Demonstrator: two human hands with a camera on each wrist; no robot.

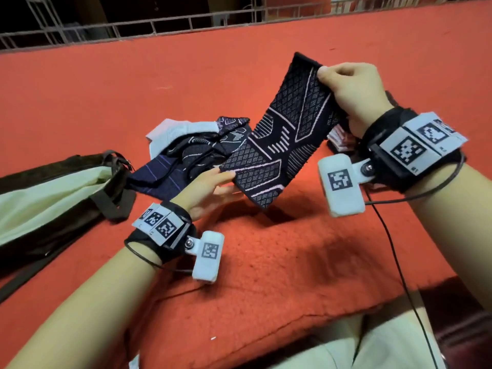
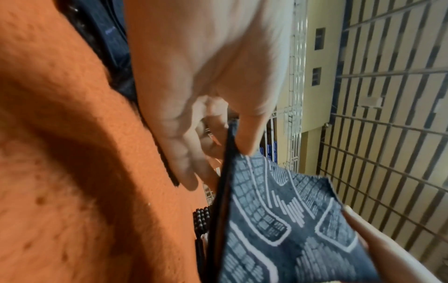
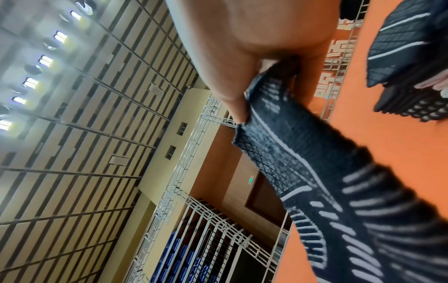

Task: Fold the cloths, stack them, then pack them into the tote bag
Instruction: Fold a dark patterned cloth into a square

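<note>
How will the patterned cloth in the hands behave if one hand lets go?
Probably floppy: the cloth stays flat only because the right hand and left hand hold opposite ends. It looks light, held by fingertip pinches. The knitted texture probably grips, so slipping seems unlikely.

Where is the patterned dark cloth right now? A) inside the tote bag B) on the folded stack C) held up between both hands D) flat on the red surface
C: the right hand pinches the top edge of the patterned cloth and the left hand holds its lower edge, so it hangs above the red surface, apart from the tote bag.
</note>
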